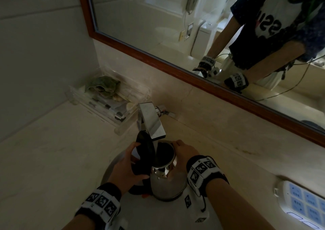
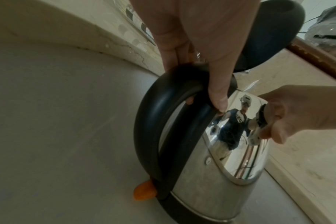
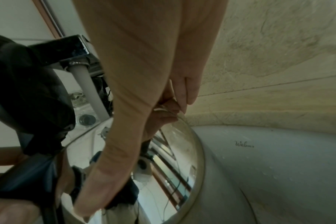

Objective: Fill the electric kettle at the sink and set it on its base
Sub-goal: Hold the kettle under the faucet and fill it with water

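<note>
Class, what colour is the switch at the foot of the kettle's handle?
Orange; the switch shows best in the left wrist view.

faucet (image 1: 152, 122) overhangs kettle (image 1: 168, 182) mouth, raised lid (image 1: 146, 148) beside it; free room over left counter (image 1: 52, 159).

Black wristbands (image 1: 101, 201), white coded tags, behind left hand (image 1: 126, 166) and right hand (image 1: 186, 150), dark-and-white lettered T-shirt (image 1: 274, 15)

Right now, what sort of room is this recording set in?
Most likely a bathroom, possibly a hotel's: a wood-framed mirror over a stone counter and a chrome tap above a white basin holding a kettle.
</note>
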`<state>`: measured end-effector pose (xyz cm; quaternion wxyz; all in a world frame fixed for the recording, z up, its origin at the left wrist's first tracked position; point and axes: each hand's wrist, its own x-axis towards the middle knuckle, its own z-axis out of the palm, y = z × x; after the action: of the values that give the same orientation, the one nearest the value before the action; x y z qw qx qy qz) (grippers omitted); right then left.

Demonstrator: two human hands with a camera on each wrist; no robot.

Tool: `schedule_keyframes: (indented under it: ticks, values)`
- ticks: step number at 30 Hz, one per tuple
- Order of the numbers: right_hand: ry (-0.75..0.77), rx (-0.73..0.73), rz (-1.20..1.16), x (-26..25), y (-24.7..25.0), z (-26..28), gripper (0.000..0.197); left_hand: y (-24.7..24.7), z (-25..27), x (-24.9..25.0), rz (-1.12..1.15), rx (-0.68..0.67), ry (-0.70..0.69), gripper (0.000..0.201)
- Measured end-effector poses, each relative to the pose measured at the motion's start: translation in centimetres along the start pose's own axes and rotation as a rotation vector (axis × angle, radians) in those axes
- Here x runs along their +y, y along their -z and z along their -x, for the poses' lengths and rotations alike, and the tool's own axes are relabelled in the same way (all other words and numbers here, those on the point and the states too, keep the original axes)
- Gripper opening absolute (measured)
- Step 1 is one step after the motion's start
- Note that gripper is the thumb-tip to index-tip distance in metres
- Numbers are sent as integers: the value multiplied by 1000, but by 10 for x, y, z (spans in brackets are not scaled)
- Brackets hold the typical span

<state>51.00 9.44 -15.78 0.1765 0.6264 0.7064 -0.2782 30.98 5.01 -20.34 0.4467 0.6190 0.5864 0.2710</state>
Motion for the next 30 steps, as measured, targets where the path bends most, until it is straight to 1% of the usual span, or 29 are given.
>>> schedule_keyframes:
  ticks: [5, 9, 12, 14, 18, 22, 30]
  values:
    - [7, -11, -1, -1, 1, 2, 110, 0, 0, -2, -14, 5, 26, 98]
    - [4, -9, 15, 0, 2, 2, 101, 0, 0, -2, -9, 13, 26, 98]
    - [-2, -15, 14, -1, 2, 2, 106, -1, -1, -4, -8, 20, 23, 102]
    - [-6, -10, 8, -2, 1, 2, 106, -1, -2, -6, -8, 13, 27, 104]
    - [0, -1, 2, -1, 0, 3, 108, 1, -5, -5, -14, -28, 39, 103]
    - [2, 0, -7, -2, 1, 4, 102, 2, -5, -3, -28, -32, 36, 102]
    - [-3, -5, -24, -6, 0, 5, 107, 15, -2, 10, -41, -54, 14, 95]
